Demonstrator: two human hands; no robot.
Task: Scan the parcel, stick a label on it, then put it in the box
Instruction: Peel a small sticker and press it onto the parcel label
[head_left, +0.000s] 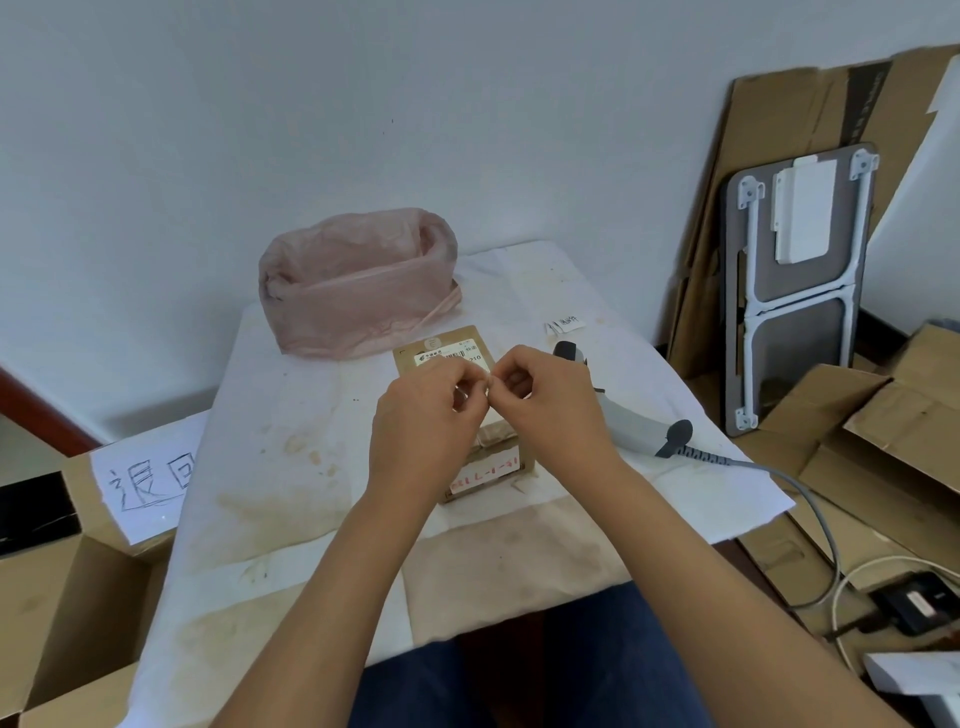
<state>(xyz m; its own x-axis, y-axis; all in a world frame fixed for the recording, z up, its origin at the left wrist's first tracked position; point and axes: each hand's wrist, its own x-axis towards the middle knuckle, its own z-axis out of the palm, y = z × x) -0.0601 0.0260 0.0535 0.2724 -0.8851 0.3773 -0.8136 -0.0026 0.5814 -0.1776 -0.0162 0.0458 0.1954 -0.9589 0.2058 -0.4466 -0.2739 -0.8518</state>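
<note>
A brown cardboard parcel (441, 349) with a white shipping label lies mid-table, mostly hidden under my hands. My left hand (426, 421) and my right hand (550, 400) hover just above it, fingertips pinched together on a small white label (488, 376) between them. On the parcel's near side a white strip with red writing (483, 475) shows. The grey barcode scanner (631, 415) lies on the table right of my right hand, its coiled cable running off to the right. An open cardboard box (78, 587) with a handwritten paper sign stands at the left of the table.
A box lined with a pink plastic bag (358, 286) sits at the table's back. A small paper slip (566, 325) lies behind the scanner. Flattened cardboard, a folded table (800, 291) and open boxes crowd the right side; cables and a black device lie on the floor.
</note>
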